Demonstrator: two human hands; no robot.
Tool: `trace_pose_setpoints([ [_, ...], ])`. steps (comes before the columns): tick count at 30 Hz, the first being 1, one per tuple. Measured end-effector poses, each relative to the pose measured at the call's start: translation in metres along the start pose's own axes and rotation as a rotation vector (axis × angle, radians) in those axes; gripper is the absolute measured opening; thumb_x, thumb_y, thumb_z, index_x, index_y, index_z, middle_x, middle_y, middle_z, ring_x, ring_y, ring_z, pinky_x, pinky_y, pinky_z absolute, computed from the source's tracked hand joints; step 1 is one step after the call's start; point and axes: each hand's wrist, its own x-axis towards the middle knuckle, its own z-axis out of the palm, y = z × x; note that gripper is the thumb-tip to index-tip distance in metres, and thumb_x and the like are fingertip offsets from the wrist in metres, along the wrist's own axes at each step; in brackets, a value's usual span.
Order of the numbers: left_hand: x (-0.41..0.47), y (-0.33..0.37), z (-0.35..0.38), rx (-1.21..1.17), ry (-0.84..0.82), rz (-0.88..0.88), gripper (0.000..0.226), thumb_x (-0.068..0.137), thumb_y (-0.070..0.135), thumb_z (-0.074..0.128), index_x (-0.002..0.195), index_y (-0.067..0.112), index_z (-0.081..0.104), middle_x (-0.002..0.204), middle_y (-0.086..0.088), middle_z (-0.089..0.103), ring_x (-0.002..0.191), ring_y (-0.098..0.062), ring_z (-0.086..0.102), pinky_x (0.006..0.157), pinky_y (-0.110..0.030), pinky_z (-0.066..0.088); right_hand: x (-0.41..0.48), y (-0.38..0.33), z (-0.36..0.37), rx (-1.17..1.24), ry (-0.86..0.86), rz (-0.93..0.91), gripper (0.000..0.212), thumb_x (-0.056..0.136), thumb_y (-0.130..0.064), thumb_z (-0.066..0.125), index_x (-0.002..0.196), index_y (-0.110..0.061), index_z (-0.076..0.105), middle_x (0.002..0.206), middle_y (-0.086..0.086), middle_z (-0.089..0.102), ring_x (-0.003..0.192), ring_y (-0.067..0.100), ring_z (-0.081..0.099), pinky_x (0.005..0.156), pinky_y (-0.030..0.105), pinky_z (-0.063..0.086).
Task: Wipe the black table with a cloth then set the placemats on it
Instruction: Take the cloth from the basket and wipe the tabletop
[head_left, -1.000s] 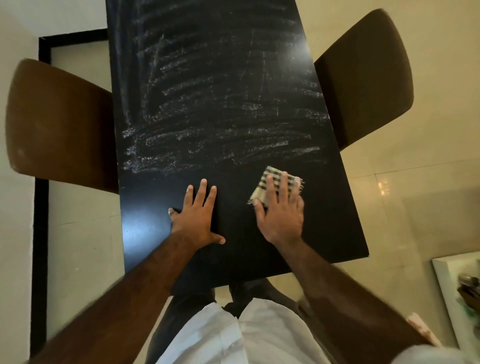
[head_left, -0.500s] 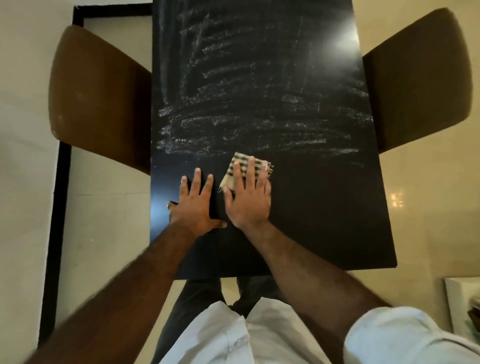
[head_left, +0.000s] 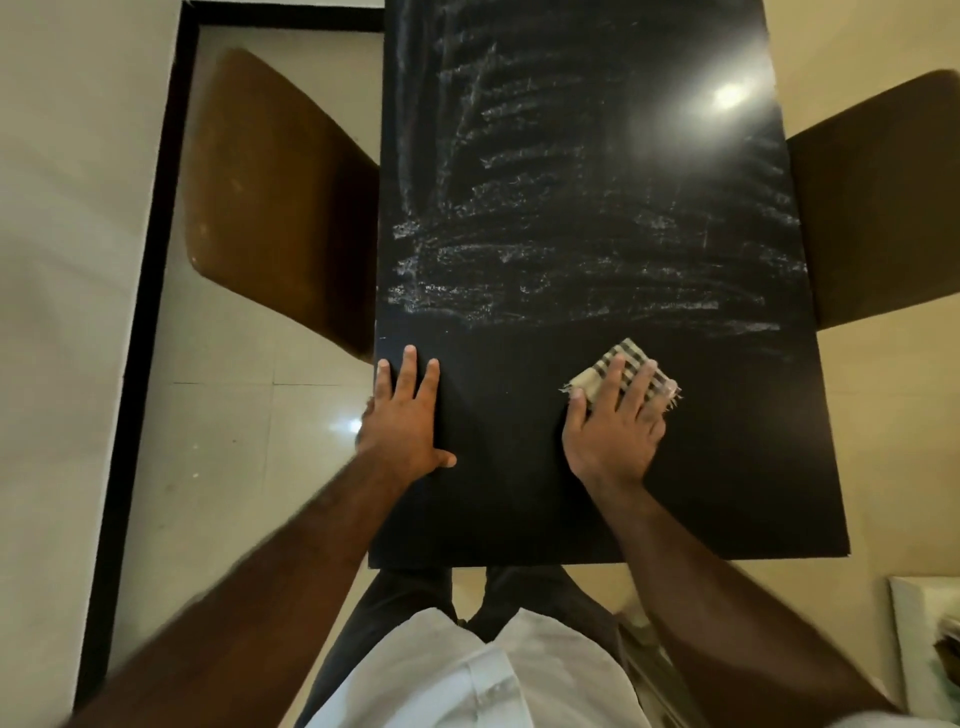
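Black table (head_left: 519, 509) runs lengthwise away from the person, with chalky smears across its far half. Right hand (head_left: 613, 431) presses flat, fingers straight, on the checked cloth (head_left: 597, 371) right of centre. One cloth corner points away, its long axis probably crosswise, half hidden by fingers. Left hand (head_left: 402, 421) lies flat at the left edge.

Left hand (head_left: 402, 423) palm down, fingers (head_left: 410, 371) straight, slightly spread, right hand (head_left: 615, 423) palm down, fingers extended, both forearms (head_left: 311, 530) stretched forward

White shirt (head_left: 467, 680), dark trousers (head_left: 400, 597)
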Motion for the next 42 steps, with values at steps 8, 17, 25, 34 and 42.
trace_pose_setpoints([
  [8, 0.004, -0.037, 0.007, 0.027, 0.017, 0.071, 0.164, 0.071, 0.065, 0.096, 0.170, 0.009, -0.023, 0.175, -0.006, -0.041, 0.166, -0.028, -0.027, 0.137, -0.054, 0.020, -0.040, -0.146, 0.041, -0.064, 0.020, -0.417, 0.079, 0.110, -0.068, 0.032, 0.177, -0.034, 0.009, 0.185, 0.010, -0.008, 0.169, 0.046, -0.002, 0.130, 0.064, 0.024],
  [17, 0.014, -0.060, -0.012, 0.248, 0.022, 0.202, 0.167, 0.071, 0.074, 0.091, 0.168, 0.004, -0.024, 0.175, -0.017, -0.037, 0.167, -0.036, -0.022, 0.137, -0.051, 0.004, -0.012, -0.092, 0.025, -0.003, 0.037, -0.011, 0.085, 0.109, -0.072, 0.031, 0.177, -0.032, 0.002, 0.185, 0.012, -0.010, 0.168, 0.048, -0.006, 0.129, 0.071, 0.025],
  [25, 0.017, -0.077, -0.005, 0.096, 0.074, 0.220, 0.172, 0.067, 0.077, 0.092, 0.166, 0.012, -0.033, 0.175, -0.011, -0.040, 0.165, -0.032, -0.030, 0.138, -0.055, 0.000, -0.034, -0.202, 0.040, -0.015, -0.059, -0.326, 0.084, 0.110, -0.068, 0.037, 0.176, -0.037, -0.003, 0.184, 0.008, -0.020, 0.168, 0.047, -0.015, 0.132, 0.064, 0.011],
  [34, 0.028, -0.087, -0.009, 0.113, 0.233, 0.355, 0.153, 0.075, 0.104, 0.054, 0.171, 0.014, -0.026, 0.177, -0.009, -0.037, 0.165, -0.032, -0.032, 0.137, -0.060, -0.005, -0.031, -0.181, 0.018, 0.016, -0.099, -0.444, 0.077, 0.111, -0.067, 0.032, 0.176, -0.042, -0.003, 0.185, 0.002, -0.017, 0.169, 0.039, -0.017, 0.132, 0.064, 0.013],
  [42, 0.070, -0.030, -0.011, 0.198, 0.257, 0.374, 0.116, 0.095, 0.095, 0.016, 0.173, 0.017, -0.021, 0.179, -0.008, -0.033, 0.167, -0.031, -0.027, 0.136, -0.061, -0.006, -0.012, -0.070, 0.000, 0.013, -0.126, 0.020, 0.087, 0.109, -0.073, 0.032, 0.176, -0.036, -0.010, 0.183, 0.012, -0.021, 0.168, 0.043, -0.019, 0.133, 0.068, 0.016],
])
